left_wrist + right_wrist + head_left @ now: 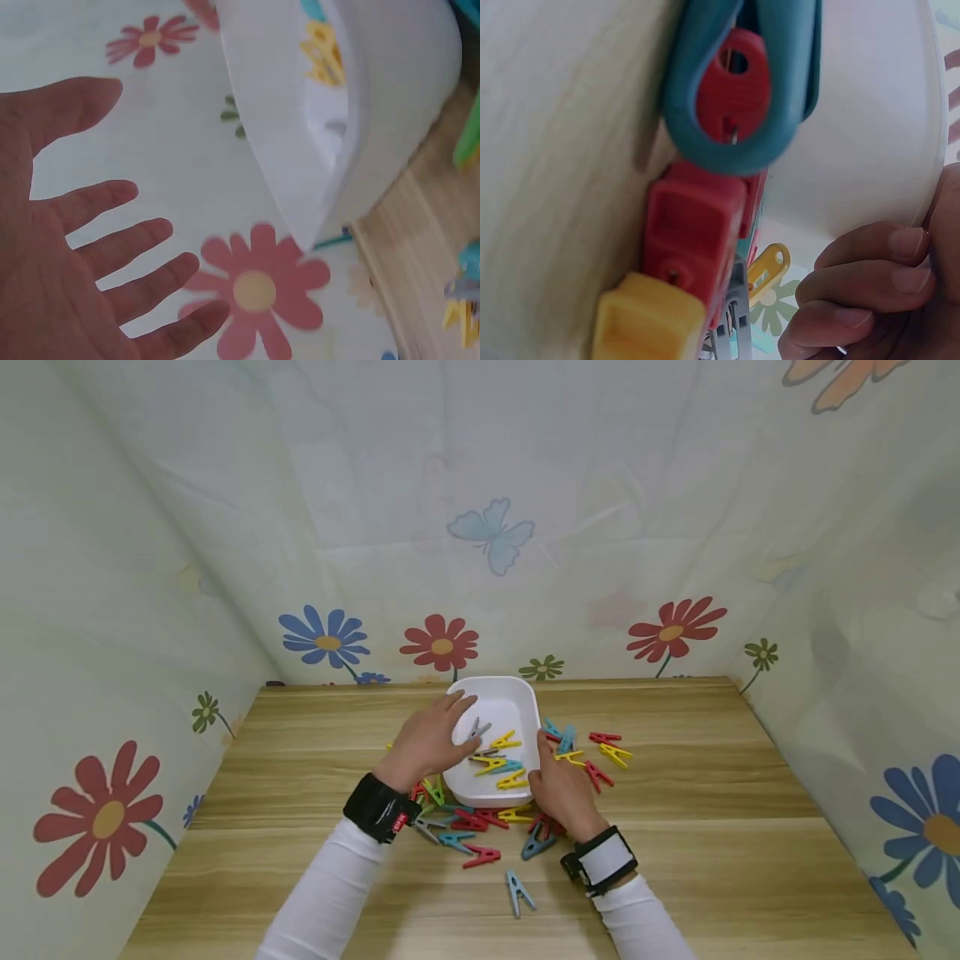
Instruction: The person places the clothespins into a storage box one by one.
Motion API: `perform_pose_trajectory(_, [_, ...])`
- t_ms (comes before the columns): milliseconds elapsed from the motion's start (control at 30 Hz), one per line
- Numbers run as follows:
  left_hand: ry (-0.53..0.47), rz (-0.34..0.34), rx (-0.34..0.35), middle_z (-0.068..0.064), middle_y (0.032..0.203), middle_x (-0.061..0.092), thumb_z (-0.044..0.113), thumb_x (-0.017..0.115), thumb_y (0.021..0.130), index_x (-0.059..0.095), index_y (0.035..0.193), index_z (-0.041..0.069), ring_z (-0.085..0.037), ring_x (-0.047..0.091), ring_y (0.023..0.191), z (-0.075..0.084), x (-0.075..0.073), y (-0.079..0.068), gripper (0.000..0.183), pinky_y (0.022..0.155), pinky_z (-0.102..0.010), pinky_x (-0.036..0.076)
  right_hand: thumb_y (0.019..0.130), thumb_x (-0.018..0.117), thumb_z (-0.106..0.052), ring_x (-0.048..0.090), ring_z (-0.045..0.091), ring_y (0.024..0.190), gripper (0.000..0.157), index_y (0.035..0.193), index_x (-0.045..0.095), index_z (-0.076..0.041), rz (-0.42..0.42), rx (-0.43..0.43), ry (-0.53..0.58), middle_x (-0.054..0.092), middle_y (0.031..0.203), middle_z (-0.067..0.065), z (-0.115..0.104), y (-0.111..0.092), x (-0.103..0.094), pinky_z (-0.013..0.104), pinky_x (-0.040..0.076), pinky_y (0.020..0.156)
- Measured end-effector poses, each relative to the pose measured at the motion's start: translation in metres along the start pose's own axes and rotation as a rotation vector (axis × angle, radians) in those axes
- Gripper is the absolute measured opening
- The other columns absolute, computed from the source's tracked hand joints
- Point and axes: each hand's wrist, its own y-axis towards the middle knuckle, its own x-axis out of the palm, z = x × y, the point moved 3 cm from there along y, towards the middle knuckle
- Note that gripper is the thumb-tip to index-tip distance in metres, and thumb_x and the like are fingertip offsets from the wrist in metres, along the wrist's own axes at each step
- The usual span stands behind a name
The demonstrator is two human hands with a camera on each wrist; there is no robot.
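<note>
A white plastic tray [531, 697] holds several clothespins, among them a yellow clothespin [506, 740] and a grey clothespin [477, 728]. My left hand [429, 739] hovers at the tray's left side, fingers and thumb spread. The left wrist view shows that palm [45, 292] with nothing in it, apart from the tray wall [405, 97]. At the right rim, my right hand [564, 789] pinches the tray, thumb on the inner side. Its other fingers [870, 281] curl against the outer wall in the right wrist view.
Loose clothespins surround the tray's front and right on the wooden table [712, 827]. A light blue clothespin [519, 893] lies nearest me, and a red clothespin [597, 776] lies right of the right hand. A flowered cloth [360, 527] hangs behind the table.
</note>
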Motion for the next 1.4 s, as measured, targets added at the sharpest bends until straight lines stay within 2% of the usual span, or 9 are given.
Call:
perform_pose_trajectory(133, [-0.039,0.078,-0.051,-0.011,0.141,0.038,0.041,0.061,0.085,0.038,0.140,0.014,-0.030,0.034,0.127,-0.027,-0.015,-0.003,0.065,0.094,-0.052,0.037,0.090,0.049,-0.021,0.042,0.018,0.039,0.065,0.146,0.020,-0.009,-0.005,0.007,-0.002,0.044,0.050,0.002,0.000,0.001,0.000,0.033,0.032,0.039])
perform_pose_trajectory(267, [-0.040,0.087,-0.078,-0.012,0.140,0.039,0.037,0.059,0.087,0.036,0.141,0.013,-0.030,0.034,0.126,-0.053,-0.020,-0.007,0.063,0.093,-0.052,0.038,0.090,0.050,-0.021,0.042,0.019,0.039,0.065,0.146,0.020,-0.009,-0.006,0.013,-0.010,0.045,0.050,0.002,0.000,0.002,0.000,0.032,0.032,0.039])
perform_pose_trajectory(400, [-0.048,0.029,-0.116,-0.015,0.140,0.039,0.030,0.061,0.086,0.034,0.141,0.012,-0.032,0.036,0.124,-0.072,-0.011,-0.011,0.064,0.093,-0.053,0.038,0.090,0.049,-0.022,0.042,0.018,0.039,0.064,0.146,0.020,-0.009,-0.011,0.018,-0.013,0.044,0.050,0.002,0.000,0.002,0.001,0.032,0.032,0.039])
perform_pose_trajectory(633, [-0.093,-0.180,-0.206,-0.014,0.139,0.040,0.021,0.062,0.084,0.039,0.139,0.013,-0.033,0.037,0.123,-0.096,0.024,-0.017,0.061,0.096,-0.052,0.036,0.090,0.050,-0.021,0.041,0.018,0.039,0.065,0.146,0.020,-0.009,-0.011,0.019,-0.020,0.044,0.049,0.002,0.000,-0.001,0.000,0.033,0.033,0.040])
perform_pose_trajectory(700, [-0.103,-0.213,-0.221,-0.013,0.139,0.041,0.013,0.062,0.083,0.041,0.138,0.012,-0.032,0.038,0.123,-0.101,0.031,-0.019,0.059,0.097,-0.052,0.035,0.090,0.050,-0.021,0.041,0.018,0.039,0.065,0.146,0.020,-0.009,-0.009,0.012,-0.022,0.044,0.049,0.002,-0.001,-0.001,0.000,0.033,0.033,0.039])
perform_pose_trajectory(800, [-0.120,-0.227,-0.242,-0.012,0.136,0.044,0.005,0.060,0.082,0.046,0.134,0.013,-0.031,0.040,0.122,-0.106,0.038,-0.022,0.055,0.097,-0.051,0.035,0.090,0.050,-0.021,0.041,0.018,0.039,0.065,0.146,0.021,-0.008,-0.005,0.006,-0.028,0.044,0.049,0.002,-0.001,-0.001,-0.001,0.033,0.033,0.039])
perform_pose_trajectory(967, [-0.077,-0.221,-0.223,-0.013,0.127,0.052,0.001,0.057,0.082,0.055,0.125,0.009,-0.030,0.046,0.116,-0.110,0.044,-0.027,0.044,0.095,-0.048,0.038,0.090,0.050,-0.021,0.041,0.018,0.040,0.064,0.146,0.021,-0.008,-0.002,0.011,-0.032,0.044,0.050,0.002,-0.002,0.000,-0.002,0.033,0.033,0.040])
perform_pose_trajectory(1167, [0.012,-0.179,-0.192,-0.012,0.115,0.055,0.003,0.062,0.081,0.062,0.115,0.009,-0.030,0.051,0.104,-0.115,0.047,-0.032,0.034,0.086,-0.047,0.044,0.090,0.050,-0.020,0.041,0.018,0.040,0.064,0.146,0.021,-0.008,0.000,0.009,-0.030,0.044,0.050,0.002,-0.002,0.000,-0.003,0.033,0.033,0.040])
perform_pose_trajectory(1400, [0.013,-0.216,-0.273,-0.012,0.113,0.056,0.005,0.056,0.086,0.057,0.120,0.011,-0.029,0.052,0.103,-0.118,0.054,-0.035,0.035,0.087,-0.048,0.044,0.090,0.050,-0.020,0.041,0.017,0.040,0.064,0.146,0.021,-0.008,0.000,0.004,-0.025,0.045,0.051,0.002,-0.002,0.000,-0.002,0.033,0.033,0.040])
